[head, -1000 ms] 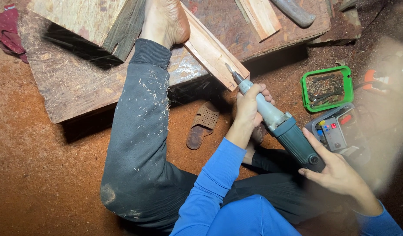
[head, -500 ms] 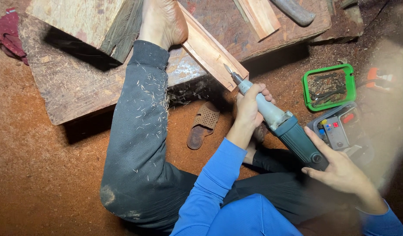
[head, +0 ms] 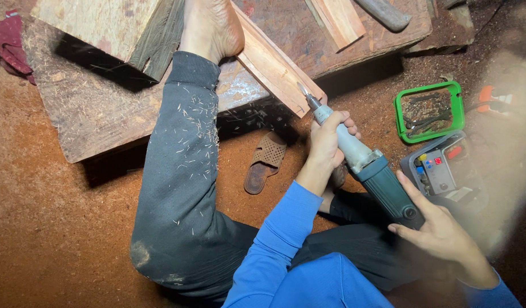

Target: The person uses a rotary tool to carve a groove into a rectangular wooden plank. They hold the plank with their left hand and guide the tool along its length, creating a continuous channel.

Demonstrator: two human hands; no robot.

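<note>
My left hand (head: 327, 132) grips the grinder (head: 370, 165) neck; my right hand (head: 442, 234) cups its rear. The bit points up-left at the strip (head: 271, 65).

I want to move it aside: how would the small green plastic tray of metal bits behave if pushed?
The green plastic tray looks light and flat-bottomed, so it would probably slide across the dusty ground rather than tip. Its loose dark metal pieces may rattle and shift.

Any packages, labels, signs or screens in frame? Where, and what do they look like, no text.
Control box: on the ground right of the rotary tool; grey, boxy, with coloured buttons and a small red lit display.
Green tray: just above the box; rectangular, bright green rim, dark metal tools inside.
No other packages, labels or signs visible.
</note>
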